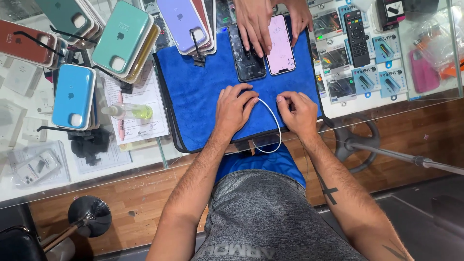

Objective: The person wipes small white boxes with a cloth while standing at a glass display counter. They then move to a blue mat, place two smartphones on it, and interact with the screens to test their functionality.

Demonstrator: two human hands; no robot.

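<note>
I can't see what my left hand (234, 108) covers on the blue cloth (203, 96); the white cable (275, 125) ends hidden inside both fists. Another person's hands (256, 21) are cut off by the top edge and hide the phones' upper parts.

A clear glass counter top (159, 159) spans the upper part of the view, with shelves of packaged goods visible beneath it. Its near edge runs across a brown wooden plank floor (145, 193). On the left stands a round chrome stool base (89, 215) beside a black padded seat (19, 244). On the right a dark wheel-shaped footrest ring (355, 140) joins a slanting metal pole (411, 158). A dark grey mat (430, 217) covers the lower right corner. Light is even and bright.
</note>
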